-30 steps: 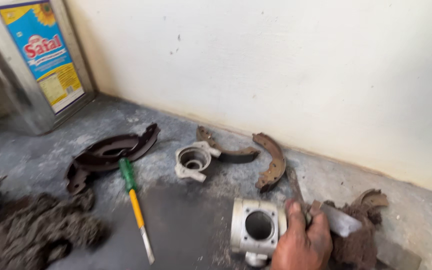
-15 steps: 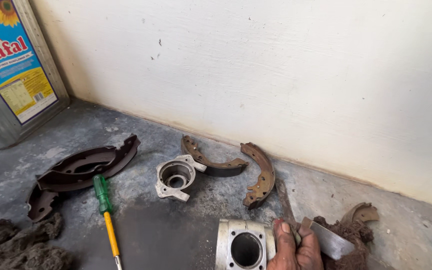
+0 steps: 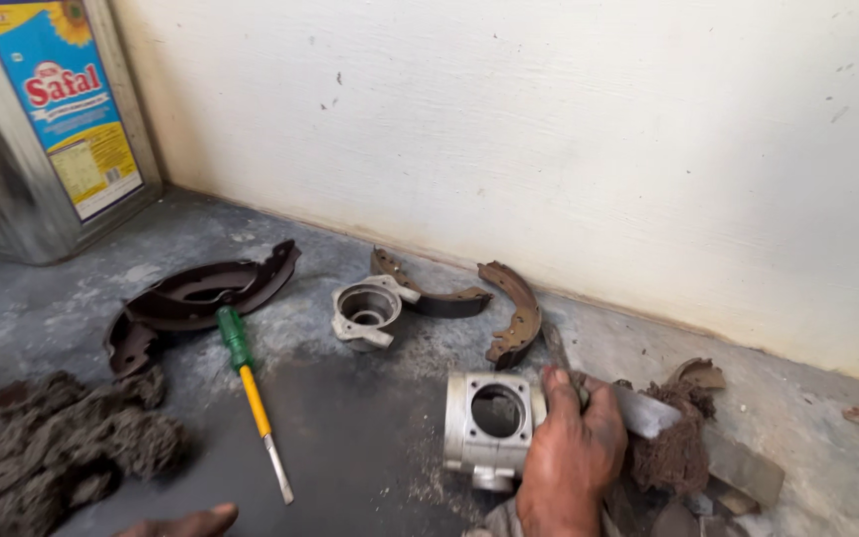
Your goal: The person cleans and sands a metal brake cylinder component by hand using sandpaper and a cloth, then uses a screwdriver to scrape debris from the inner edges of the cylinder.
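Two hands show at the bottom of the frame. My right hand, lower centre-right, is curled shut around a flat metal blade whose pale end sticks out to the right of my knuckles, while a thin dark end pokes up past my thumb toward the wall. That hand rests against the right side of a square grey metal cylinder block with a round bore, which sits on the dark concrete floor at lower centre. Of my left hand I see only a sliver at the bottom edge, lower left; it touches nothing I can make out, and I cannot tell how open it is.

Just right of my right hand lies a clump of brown, greasy rag. Left of centre, a screwdriver with a green and yellow handle lies on the floor, tip pointing down the frame. Above it sit dark curved brake shoes, and in the middle a small grey metal housing. Two rusty brake shoes lie near the cream wall. Dark fibrous waste fills the lower left, and a large tin can stands in the upper left.
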